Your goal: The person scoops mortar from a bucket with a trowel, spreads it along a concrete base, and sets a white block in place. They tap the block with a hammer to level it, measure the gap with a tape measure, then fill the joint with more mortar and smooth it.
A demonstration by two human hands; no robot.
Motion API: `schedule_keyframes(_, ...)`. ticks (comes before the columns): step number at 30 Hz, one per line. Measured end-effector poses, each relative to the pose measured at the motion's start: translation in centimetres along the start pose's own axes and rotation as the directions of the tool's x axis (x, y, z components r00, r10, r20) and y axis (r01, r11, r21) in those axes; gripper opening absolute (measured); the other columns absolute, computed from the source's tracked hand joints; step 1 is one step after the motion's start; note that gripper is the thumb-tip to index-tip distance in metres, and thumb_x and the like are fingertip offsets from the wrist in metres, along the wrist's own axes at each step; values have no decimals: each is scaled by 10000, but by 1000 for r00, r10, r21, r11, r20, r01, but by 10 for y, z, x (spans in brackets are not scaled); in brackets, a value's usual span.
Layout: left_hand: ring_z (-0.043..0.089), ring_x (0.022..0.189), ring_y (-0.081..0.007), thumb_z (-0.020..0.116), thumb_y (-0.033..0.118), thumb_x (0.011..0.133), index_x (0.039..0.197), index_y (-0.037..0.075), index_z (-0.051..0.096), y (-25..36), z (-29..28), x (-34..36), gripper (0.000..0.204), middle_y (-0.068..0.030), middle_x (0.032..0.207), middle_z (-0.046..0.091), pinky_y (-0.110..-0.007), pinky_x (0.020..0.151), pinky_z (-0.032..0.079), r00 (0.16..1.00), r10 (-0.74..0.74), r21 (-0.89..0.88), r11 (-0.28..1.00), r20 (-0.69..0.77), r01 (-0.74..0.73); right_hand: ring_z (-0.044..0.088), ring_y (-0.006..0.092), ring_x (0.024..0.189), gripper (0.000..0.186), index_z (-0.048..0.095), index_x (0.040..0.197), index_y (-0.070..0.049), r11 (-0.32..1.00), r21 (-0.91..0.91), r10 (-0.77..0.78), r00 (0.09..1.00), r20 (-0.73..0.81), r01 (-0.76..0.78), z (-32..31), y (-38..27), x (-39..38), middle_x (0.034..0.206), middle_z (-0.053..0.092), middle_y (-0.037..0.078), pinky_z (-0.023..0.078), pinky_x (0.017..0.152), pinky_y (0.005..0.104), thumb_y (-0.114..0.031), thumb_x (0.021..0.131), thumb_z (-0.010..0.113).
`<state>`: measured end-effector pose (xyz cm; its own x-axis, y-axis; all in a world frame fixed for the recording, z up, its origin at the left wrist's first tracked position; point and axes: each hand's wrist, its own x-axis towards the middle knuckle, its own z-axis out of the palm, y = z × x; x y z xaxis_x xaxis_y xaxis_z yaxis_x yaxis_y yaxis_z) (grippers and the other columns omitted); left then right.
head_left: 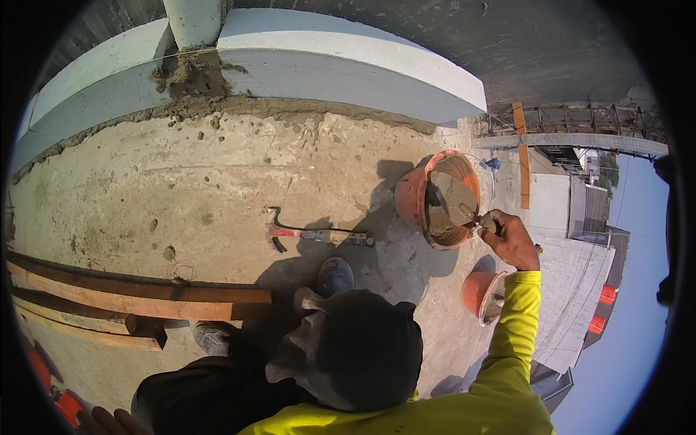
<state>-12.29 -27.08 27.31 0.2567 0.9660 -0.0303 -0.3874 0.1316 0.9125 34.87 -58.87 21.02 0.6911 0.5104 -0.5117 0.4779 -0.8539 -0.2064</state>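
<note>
My right hand (512, 243) is closed around the handle of a trowel (457, 201). Its blade reaches into an orange bucket (410, 197), which is tipped toward the right and holds wet grey mortar (440, 220). At the lower left edge only the fingers of my left hand (109, 422) show, extended and slightly apart, with nothing seen in them. A claw hammer (330, 235) lies on the concrete floor to the left of the bucket.
Pale blocks (348, 76) form a low row across the top, with mortar (197, 76) heaped in a gap beneath a pipe (194, 25). Wooden beams (145, 296) lie at left. A smaller orange bucket (478, 291) stands near my right forearm. A dark cap (355, 348) fills the lower middle.
</note>
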Motion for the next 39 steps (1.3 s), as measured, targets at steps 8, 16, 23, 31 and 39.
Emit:
schedule_keyframes(8,535,734,-178,665,120,942,973,22,668,-16,26,-2,102,-62,857,631,-309,654,443,999,-32,110,993,12,31,717,375,997,188,757,984,-29,765,-592,216,967,-134,-253,65,68,94,1021,731,222,566,866,474,-146,864,670)
schedule_keyframes(16,559,703,-165,691,99,895,934,42,696,-15,39,-12,70,-66,851,663,-288,612,463,989,58,168,985,-139,-34,719,396,945,168,753,897,-9,882,-469,11,996,-87,-51,95,62,97,944,727,238,575,837,468,-78,839,611)
schedule_keyframes(23,573,681,-163,717,118,894,952,19,688,-24,49,-2,118,-76,840,669,-286,603,480,998,57,197,979,-15,-53,703,417,947,179,741,868,18,923,-379,-27,995,95,61,105,60,93,960,713,261,561,854,495,-119,826,634)
schedule_keyframes(31,507,788,-98,517,226,1074,1253,22,612,-26,-5,-2,287,-51,1002,596,-226,753,467,994,93,322,944,-56,-70,703,304,814,318,680,999,64,960,269,88,995,-50,-71,101,51,44,835,694,186,560,734,412,-230,881,703)
schedule_keyframes(39,495,799,-97,511,209,1069,1254,6,565,-22,-5,-19,281,-37,962,554,-235,761,422,995,71,257,965,-74,-50,638,132,753,336,673,1073,68,840,541,172,965,-198,-39,110,63,1,868,702,80,537,695,296,-126,823,785)
